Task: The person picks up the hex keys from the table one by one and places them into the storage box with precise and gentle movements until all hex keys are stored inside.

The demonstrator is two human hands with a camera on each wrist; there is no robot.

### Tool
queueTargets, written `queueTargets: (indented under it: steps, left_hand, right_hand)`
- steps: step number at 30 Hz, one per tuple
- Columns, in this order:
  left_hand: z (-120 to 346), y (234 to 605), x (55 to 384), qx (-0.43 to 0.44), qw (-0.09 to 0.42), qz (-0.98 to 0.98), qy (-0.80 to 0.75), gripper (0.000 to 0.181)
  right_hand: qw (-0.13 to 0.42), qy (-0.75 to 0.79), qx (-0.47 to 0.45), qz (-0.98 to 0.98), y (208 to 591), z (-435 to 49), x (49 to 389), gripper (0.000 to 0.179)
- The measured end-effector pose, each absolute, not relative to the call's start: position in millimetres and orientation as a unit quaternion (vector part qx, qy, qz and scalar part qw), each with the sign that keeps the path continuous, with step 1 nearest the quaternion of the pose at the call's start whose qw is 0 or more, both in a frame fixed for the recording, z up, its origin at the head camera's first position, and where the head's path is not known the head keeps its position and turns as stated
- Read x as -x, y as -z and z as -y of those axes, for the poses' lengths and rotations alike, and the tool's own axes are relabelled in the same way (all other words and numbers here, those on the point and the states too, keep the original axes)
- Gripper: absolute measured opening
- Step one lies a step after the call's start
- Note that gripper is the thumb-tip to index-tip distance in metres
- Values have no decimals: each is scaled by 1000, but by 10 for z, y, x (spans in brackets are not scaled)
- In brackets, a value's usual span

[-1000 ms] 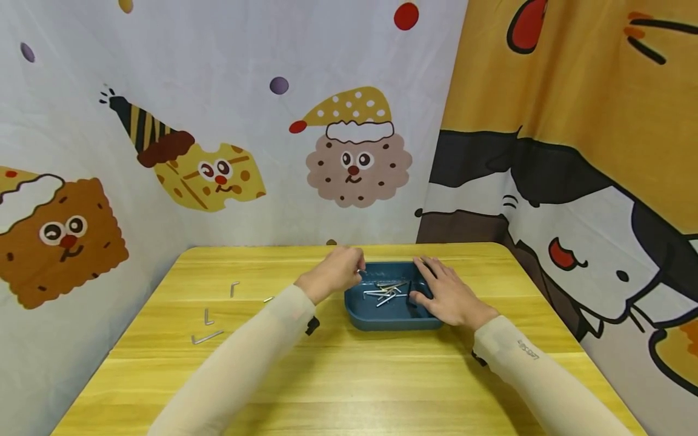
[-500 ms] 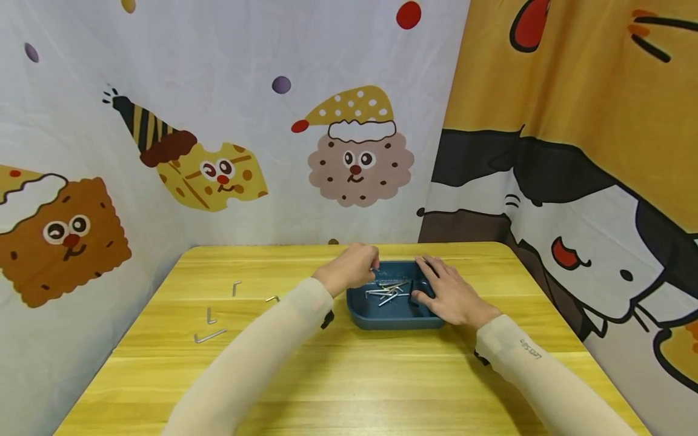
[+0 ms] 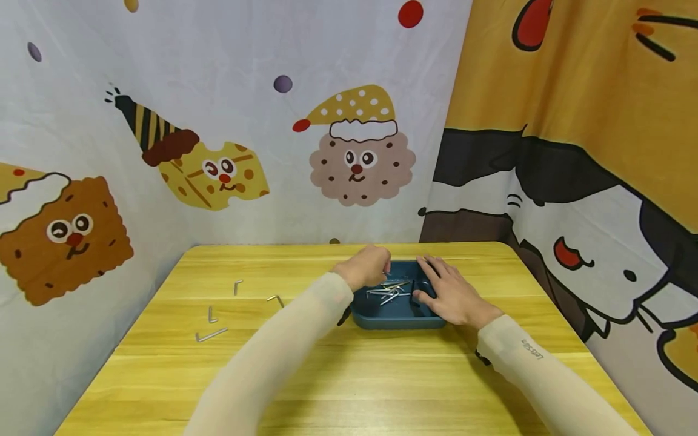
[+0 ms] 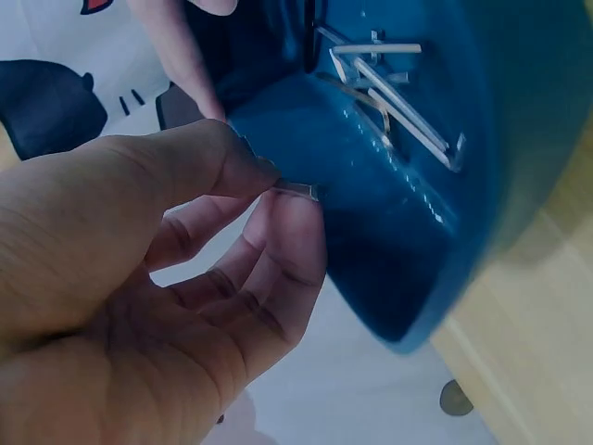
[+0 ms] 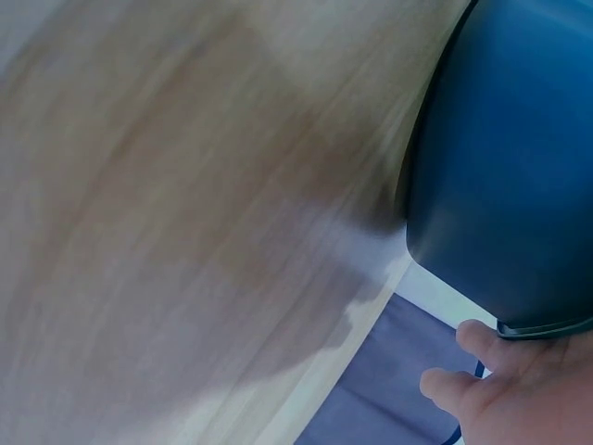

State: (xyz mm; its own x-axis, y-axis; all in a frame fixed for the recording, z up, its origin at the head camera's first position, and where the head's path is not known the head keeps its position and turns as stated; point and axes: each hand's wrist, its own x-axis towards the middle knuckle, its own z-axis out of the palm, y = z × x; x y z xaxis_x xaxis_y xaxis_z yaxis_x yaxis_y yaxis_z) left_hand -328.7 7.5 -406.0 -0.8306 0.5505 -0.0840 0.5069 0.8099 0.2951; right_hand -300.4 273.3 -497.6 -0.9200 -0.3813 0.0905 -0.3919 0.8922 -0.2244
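My left hand [image 3: 363,267] is over the left end of a dark blue bin [image 3: 400,323]. Between thumb and fingertips it pinches a small silver hex key [image 4: 296,189], mostly covered by the fingers. Several L-shaped hex keys [image 4: 408,120] lie in a loose heap on the bin's floor. At the bin's right end rests my right hand [image 3: 454,297], its fingers stretched over the rim and the thumb reaching inside. The right wrist view catches part of that hand at the rim, beside the bin's outer wall [image 5: 510,176].
Several more hex keys lie apart on the wooden table [image 3: 349,381], left of the bin; one hex key [image 3: 211,335] is nearest the front, another hex key [image 3: 237,287] farther back. Behind the table hangs a printed cloth [image 3: 240,54], with a yellow one [image 3: 589,72] on the right.
My left hand has moved right over the bin with the hex key pinched in it, uncovering a hex key on the table. The right hand stays on the bin's rim.
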Motion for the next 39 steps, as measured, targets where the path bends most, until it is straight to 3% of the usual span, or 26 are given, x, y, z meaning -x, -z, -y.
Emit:
queueTargets:
  steps: [27,39]
  left_hand:
    - [-536,4158,3354,-304,137,-941,-52,15]
    - [-394,4159,3277,-313,98,-940,-92,19]
  right_hand:
    - [26,-124,-206,970,4964,-2737,2999,89]
    - [23,-124,-202,971,4964,-2731,2995,90]
